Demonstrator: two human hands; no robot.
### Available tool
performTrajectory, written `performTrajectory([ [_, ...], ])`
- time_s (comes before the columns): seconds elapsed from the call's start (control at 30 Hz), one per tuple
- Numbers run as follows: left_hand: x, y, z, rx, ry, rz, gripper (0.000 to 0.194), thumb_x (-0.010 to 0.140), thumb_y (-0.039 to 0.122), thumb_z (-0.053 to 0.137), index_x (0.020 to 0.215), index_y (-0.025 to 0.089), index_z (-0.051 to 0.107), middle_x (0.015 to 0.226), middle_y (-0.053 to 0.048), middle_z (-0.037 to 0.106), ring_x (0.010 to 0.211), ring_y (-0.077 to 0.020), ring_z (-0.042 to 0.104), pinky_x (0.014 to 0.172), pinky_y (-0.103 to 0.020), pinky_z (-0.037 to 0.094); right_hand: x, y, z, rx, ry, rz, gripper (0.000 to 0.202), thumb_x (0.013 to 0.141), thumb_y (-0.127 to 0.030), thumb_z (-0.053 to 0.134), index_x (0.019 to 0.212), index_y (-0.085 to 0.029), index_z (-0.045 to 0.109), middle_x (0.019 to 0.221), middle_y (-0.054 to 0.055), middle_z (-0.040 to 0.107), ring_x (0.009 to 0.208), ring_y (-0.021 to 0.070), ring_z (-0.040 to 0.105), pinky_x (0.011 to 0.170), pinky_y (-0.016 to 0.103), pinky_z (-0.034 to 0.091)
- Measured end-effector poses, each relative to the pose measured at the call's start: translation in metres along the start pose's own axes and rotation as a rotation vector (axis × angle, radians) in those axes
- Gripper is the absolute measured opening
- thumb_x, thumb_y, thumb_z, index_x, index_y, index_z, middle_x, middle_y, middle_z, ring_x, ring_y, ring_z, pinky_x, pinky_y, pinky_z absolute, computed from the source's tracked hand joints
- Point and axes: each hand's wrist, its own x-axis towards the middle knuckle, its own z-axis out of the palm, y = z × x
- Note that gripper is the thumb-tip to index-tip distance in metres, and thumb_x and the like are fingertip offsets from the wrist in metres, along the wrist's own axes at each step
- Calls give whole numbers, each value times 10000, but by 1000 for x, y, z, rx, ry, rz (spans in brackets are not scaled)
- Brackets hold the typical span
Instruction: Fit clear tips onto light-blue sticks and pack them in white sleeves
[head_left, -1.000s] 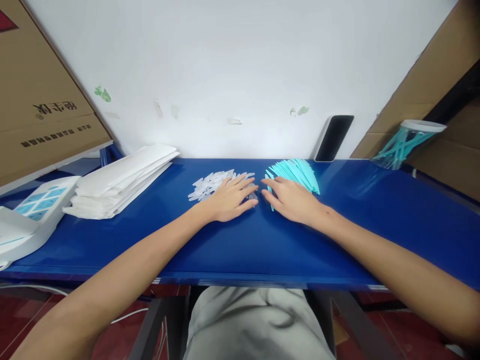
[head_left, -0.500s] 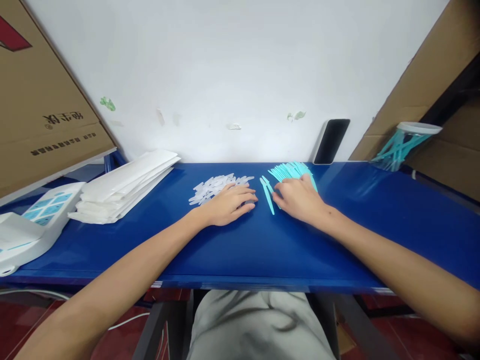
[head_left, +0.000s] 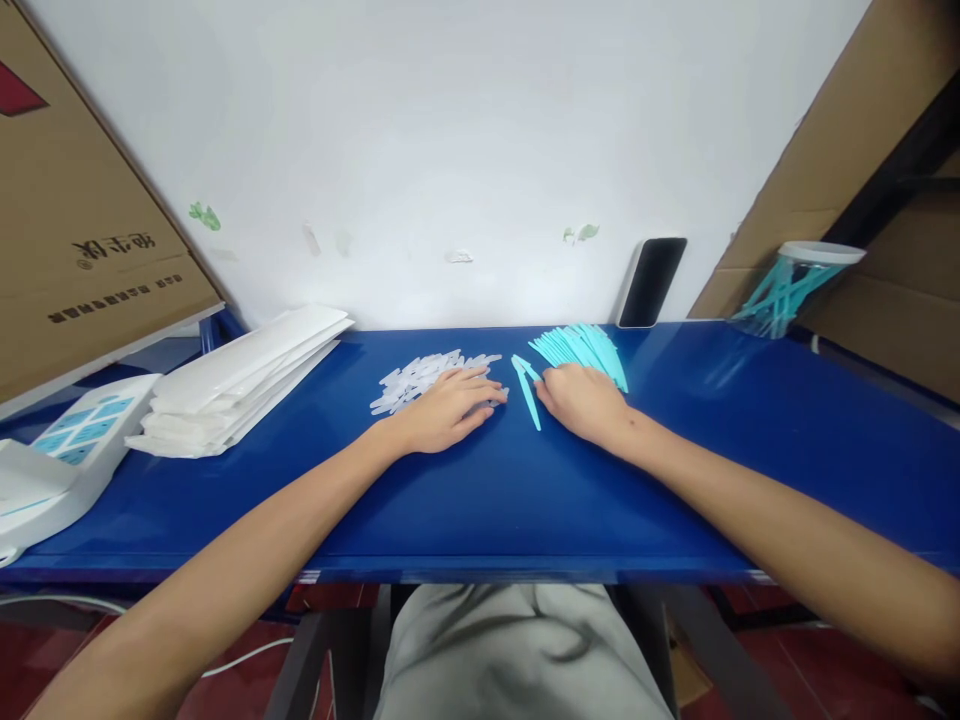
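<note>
My left hand (head_left: pixel 450 410) rests palm down at the right edge of a heap of small translucent white plastic pieces (head_left: pixel 409 380), its fingers spread and touching some of them. Part of that heap is hidden beneath the hand. My right hand (head_left: pixel 583 405) is closed, fingers curled, on a slim turquoise stick (head_left: pixel 530 371) whose top end pokes out to the left. Another turquoise stick (head_left: pixel 527 400) lies on the table between my hands, its top meeting the held one. Behind my right hand, a fanned pile of turquoise sticks (head_left: pixel 581 345) is partly covered.
On the blue table (head_left: pixel 450 510), a stack of white packets (head_left: pixel 247 370) and a white device with blue panels (head_left: pixel 82 430) stand left. A phone (head_left: pixel 651 282) leans against the wall. A clear jar (head_left: pixel 787 290) of turquoise sticks stands right, by cardboard (head_left: pixel 772 200).
My right hand has curled its fingers in more and come slightly toward me, and the tops of the two loose sticks now meet. My left hand stays about where it was; the view shifts slightly.
</note>
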Motion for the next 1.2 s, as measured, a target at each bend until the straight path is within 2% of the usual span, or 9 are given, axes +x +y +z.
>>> performTrajectory([
  [0.13, -1, -1, 1, 5, 28, 23, 410, 1021, 179, 346, 1309, 236, 632, 1373, -66, 645, 1456, -295, 405, 1189, -527, 331, 0, 1, -2, 30, -40, -7, 417, 1027, -195, 337, 893, -99, 719, 1032, 198, 682, 857, 280, 696, 681, 345, 409],
  [0.23, 0, 0, 1, 25, 53, 34, 424, 1012, 155, 334, 1273, 226, 660, 1315, -71, 677, 1399, -281, 473, 1156, -479, 382, 0, 6, -1, 70, -17, 3, 346, 1006, -186, 373, 901, -98, 692, 1073, 199, 656, 838, 264, 679, 669, 342, 394],
  [0.53, 6, 8, 2, 113, 56, -22, 426, 1028, 493, 463, 1280, 245, 702, 1460, -112, 571, 1439, -361, 412, 1168, -574, 330, 1, 9, -7, 182, 169, 39, 221, 977, -277, 414, 934, -168, 601, 801, 109, 690, 704, 249, 614, 669, 348, 333],
  [0.63, 6, 6, 3, 133, 79, 26, 343, 1017, 451, 512, 1204, 290, 751, 1472, -89, 560, 1423, -356, 425, 1136, -561, 376, 0, 7, -9, 216, 248, -43, 191, 963, -249, 406, 864, -192, 560, 641, 36, 620, 612, 212, 553, 764, 366, 334],
  [0.77, 6, 5, 2, 149, 128, 109, 292, 1016, 372, 529, 1101, 252, 781, 1406, -106, 598, 1364, -346, 469, 1096, -534, 422, 0, 8, -5, 417, 293, -99, 119, 928, -234, 435, 826, -222, 494, 592, -9, 538, 550, 186, 486, 637, 318, 303],
  [0.9, 6, 9, -1, 129, 141, 159, 282, 1033, 289, 475, 1036, 186, 737, 1279, -129, 643, 1271, -301, 526, 1066, -470, 448, -1, 9, -2, 513, 294, -177, 104, 970, -256, 403, 898, -235, 475, 623, -22, 520, 557, 181, 467, 594, 309, 282],
  [1.0, 5, 14, -2, 112, 170, 180, 274, 1038, 251, 423, 1005, 165, 681, 1156, -131, 661, 1126, -256, 576, 997, -418, 464, 0, 11, 2, 472, 332, -195, 148, 1020, -287, 325, 988, -233, 460, 778, 23, 580, 637, 199, 490, 603, 320, 292],
  [1.1, 6, 18, -2, 88, 284, 82, 265, 1021, 237, 407, 903, 173, 636, 955, -90, 653, 910, -215, 569, 870, -382, 447, 2, 14, 6, 492, 376, -257, 156, 1029, -290, 302, 966, -230, 432, 930, 78, 587, 774, 220, 532, 670, 335, 357],
  [1.2, 8, 17, -3, 8, 483, -170, 292, 986, 261, 446, 728, 187, 561, 693, -12, 560, 705, -169, 502, 769, -351, 394, 5, 15, 9, 570, 348, -261, 167, 1033, -308, 309, 905, -241, 393, 842, 49, 552, 744, 217, 525, 683, 346, 377],
])
